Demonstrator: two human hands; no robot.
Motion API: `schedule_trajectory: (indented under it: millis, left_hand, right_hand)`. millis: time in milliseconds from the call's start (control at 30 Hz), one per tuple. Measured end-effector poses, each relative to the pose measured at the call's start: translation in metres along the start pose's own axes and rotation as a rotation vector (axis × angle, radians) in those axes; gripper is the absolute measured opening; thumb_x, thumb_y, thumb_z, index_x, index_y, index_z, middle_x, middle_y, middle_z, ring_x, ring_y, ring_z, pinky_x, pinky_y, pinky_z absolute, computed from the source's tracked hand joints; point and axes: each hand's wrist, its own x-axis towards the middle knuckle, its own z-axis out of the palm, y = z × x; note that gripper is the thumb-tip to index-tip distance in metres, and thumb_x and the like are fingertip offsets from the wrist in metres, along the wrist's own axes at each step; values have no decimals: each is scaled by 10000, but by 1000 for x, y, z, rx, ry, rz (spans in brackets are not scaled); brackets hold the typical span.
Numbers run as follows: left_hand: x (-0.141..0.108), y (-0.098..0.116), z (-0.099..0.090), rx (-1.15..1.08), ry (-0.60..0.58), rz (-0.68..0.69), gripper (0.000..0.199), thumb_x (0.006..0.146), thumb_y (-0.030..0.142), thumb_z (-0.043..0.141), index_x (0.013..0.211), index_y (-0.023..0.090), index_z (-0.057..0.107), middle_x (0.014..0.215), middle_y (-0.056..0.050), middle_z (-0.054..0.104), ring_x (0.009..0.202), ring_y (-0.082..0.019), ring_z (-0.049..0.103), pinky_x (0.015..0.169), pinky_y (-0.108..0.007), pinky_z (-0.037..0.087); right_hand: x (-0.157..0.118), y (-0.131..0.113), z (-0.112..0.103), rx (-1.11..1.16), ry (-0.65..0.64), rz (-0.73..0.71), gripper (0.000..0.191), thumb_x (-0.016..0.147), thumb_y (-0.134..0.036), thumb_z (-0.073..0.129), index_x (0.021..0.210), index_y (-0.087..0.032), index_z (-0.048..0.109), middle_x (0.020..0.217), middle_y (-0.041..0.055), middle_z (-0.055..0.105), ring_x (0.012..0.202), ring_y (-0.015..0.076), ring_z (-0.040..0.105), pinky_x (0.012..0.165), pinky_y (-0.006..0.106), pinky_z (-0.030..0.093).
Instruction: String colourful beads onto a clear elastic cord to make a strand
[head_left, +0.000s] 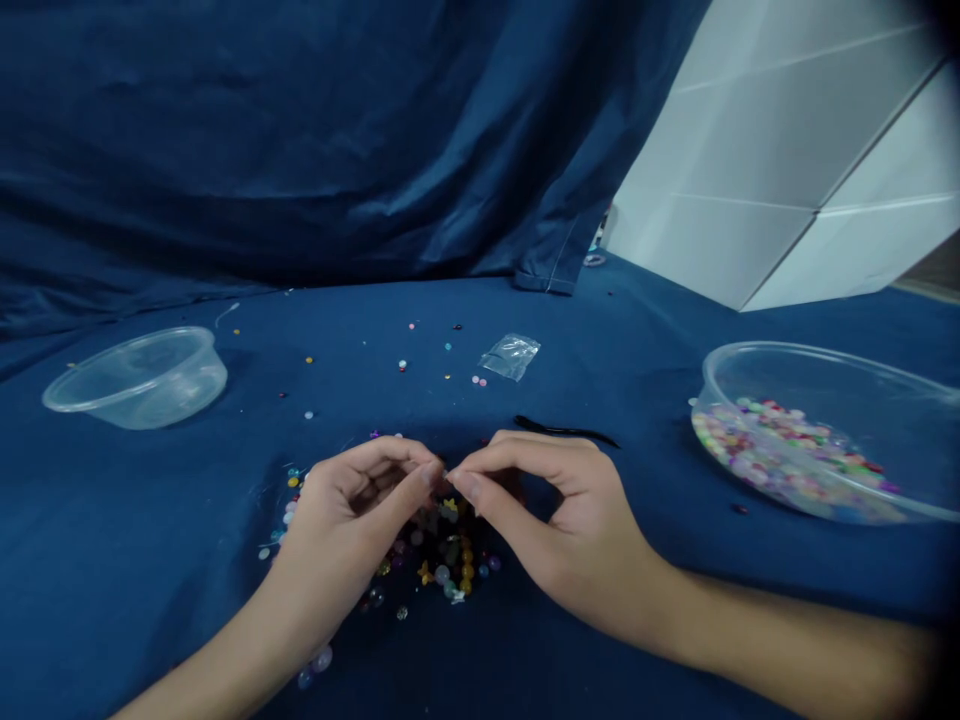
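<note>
My left hand [367, 510] and my right hand [555, 510] meet at the fingertips near the middle of the view, above a pile of mixed beads [450, 560]. Thumb and index finger of each hand are pinched together. Between the two pinches a tiny pale thing [448, 477] shows, too small to make out. Yellow round beads [466, 565] form a short row in the pile, with star-shaped and purple beads around them. Part of the pile is hidden behind my hands.
A clear bowl [142, 385] stands at the left, and a larger clear bowl [817, 450] with many colourful beads at the right. A small plastic bag [511, 356], a black strip [566, 432] and scattered beads lie on the blue cloth [360, 330]. White panels [765, 150] stand behind.
</note>
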Motion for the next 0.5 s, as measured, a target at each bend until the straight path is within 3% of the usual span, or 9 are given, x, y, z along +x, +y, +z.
schedule_trajectory:
  millis: [500]
  left_hand:
    - [3, 0, -1, 85, -29, 16, 232, 887, 458, 666, 871, 227, 668, 795, 6, 620, 720, -137, 550, 634, -203, 444]
  right_hand:
    - [3, 5, 0, 73, 9, -20, 168, 892, -77, 603, 824, -163, 731, 748, 24, 666, 674, 141, 607, 586, 300, 467]
